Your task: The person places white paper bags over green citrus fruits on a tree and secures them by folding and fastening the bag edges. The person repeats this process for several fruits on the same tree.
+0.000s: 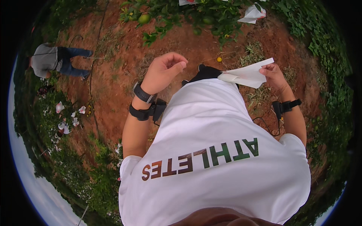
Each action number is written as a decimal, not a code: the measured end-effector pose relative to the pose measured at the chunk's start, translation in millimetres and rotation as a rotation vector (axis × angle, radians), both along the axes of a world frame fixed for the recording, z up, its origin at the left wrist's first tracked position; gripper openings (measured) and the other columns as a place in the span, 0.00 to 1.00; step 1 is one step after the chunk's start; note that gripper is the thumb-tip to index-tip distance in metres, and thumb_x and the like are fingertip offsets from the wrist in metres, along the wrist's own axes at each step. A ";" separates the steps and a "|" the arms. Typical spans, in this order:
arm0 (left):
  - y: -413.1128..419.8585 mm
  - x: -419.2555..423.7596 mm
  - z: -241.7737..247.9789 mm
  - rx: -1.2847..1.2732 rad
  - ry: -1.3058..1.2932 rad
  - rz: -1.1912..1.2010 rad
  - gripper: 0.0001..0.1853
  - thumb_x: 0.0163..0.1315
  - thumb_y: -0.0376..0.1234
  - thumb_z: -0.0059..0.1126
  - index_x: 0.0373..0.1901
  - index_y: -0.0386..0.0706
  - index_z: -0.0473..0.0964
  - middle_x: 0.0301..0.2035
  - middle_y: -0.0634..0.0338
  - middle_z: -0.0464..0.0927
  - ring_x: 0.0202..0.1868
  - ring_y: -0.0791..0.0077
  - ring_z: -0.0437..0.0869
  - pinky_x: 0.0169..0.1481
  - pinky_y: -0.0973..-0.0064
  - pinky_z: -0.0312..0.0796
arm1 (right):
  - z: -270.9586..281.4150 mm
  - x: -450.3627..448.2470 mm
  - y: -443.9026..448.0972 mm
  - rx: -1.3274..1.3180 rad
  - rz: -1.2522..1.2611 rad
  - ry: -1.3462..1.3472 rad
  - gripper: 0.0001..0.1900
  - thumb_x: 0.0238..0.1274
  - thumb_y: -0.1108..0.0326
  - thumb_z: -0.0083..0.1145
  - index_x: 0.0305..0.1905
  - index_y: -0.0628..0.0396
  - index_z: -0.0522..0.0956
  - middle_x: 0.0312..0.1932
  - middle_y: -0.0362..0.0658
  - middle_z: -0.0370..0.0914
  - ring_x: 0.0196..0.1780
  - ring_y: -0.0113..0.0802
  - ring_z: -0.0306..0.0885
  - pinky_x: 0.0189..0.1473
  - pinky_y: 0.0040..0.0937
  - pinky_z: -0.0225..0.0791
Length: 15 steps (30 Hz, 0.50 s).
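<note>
My right hand (271, 75) pinches the edge of a white paper bag (249, 75) between thumb and fingers, in front of my waist at the right. The bag looks flat and partly folded, and its far end lies against my dark trousers. To the left, my left hand (167, 70) is raised with curled fingers, thumb near the fingertips, and nothing visible in it. A watch and a strapped device are on the left wrist; another strapped device is on the right. Beyond the hands hangs a green citrus fruit (144, 19) among leaves.
A citrus tree's leafy branches (181, 12) reach in at the top, with a white bag (253, 14) on them. A yellow fruit (219, 59) lies on red soil. At the left a person (53, 60) stands near a dark hose (91, 84). Dense foliage borders the right.
</note>
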State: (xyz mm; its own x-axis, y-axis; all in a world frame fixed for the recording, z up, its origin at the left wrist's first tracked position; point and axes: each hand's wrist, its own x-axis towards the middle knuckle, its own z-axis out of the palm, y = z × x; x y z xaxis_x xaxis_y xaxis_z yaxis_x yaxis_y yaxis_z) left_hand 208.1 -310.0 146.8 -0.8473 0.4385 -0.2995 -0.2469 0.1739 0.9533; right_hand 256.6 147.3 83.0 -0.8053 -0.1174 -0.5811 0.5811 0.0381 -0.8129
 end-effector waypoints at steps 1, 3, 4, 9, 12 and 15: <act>-0.2 -1.7 -2.3 -0.015 0.000 -0.017 0.08 0.70 0.31 0.58 0.45 0.37 0.79 0.38 0.66 0.81 0.39 0.83 0.79 0.46 0.81 0.73 | 4.9 -3.9 1.0 -0.050 -0.078 0.028 0.07 0.60 0.67 0.69 0.38 0.56 0.81 0.34 0.34 0.82 0.35 0.21 0.76 0.41 0.23 0.68; -0.6 -3.5 -6.7 -0.014 -0.012 -0.036 0.08 0.71 0.31 0.57 0.46 0.37 0.78 0.39 0.65 0.81 0.40 0.82 0.80 0.46 0.81 0.73 | 10.4 -15.3 2.3 -0.056 -0.035 0.069 0.07 0.62 0.65 0.67 0.38 0.55 0.79 0.35 0.34 0.81 0.36 0.22 0.76 0.42 0.23 0.68; 0.0 -3.5 -8.8 0.002 -0.023 -0.039 0.08 0.70 0.31 0.57 0.46 0.37 0.78 0.39 0.66 0.81 0.39 0.82 0.79 0.46 0.81 0.72 | 9.9 -18.6 4.4 -0.050 -0.036 0.093 0.08 0.63 0.64 0.67 0.39 0.55 0.79 0.35 0.34 0.81 0.36 0.22 0.76 0.42 0.23 0.68; 1.3 -1.7 -16.9 0.005 -0.042 -0.038 0.08 0.69 0.31 0.57 0.46 0.37 0.79 0.38 0.66 0.81 0.39 0.83 0.79 0.45 0.81 0.72 | 24.1 -32.7 0.2 0.044 0.013 0.161 0.08 0.66 0.63 0.64 0.39 0.55 0.78 0.34 0.32 0.79 0.37 0.18 0.73 0.43 0.22 0.66; -3.9 1.0 -16.9 -0.026 -0.044 -0.038 0.08 0.69 0.31 0.58 0.46 0.37 0.79 0.38 0.66 0.81 0.39 0.83 0.79 0.46 0.81 0.72 | 48.6 -51.5 3.0 0.264 0.044 0.298 0.07 0.70 0.65 0.60 0.42 0.57 0.79 0.35 0.31 0.79 0.38 0.17 0.73 0.44 0.20 0.65; -8.8 1.4 -22.1 -0.083 0.000 -0.024 0.10 0.69 0.32 0.59 0.47 0.37 0.78 0.39 0.65 0.82 0.41 0.83 0.80 0.48 0.81 0.73 | 65.7 -64.2 -8.4 0.232 0.000 0.441 0.08 0.72 0.66 0.57 0.45 0.59 0.78 0.37 0.33 0.80 0.39 0.17 0.74 0.46 0.19 0.67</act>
State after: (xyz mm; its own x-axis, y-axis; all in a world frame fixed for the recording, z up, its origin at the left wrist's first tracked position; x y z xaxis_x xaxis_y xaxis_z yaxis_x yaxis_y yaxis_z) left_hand 209.5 -318.8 124.7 -0.8368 0.4324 -0.3359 -0.2421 0.2582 0.9353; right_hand 192.3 138.9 148.7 -0.9802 -0.0257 -0.1963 0.1840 0.2470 -0.9514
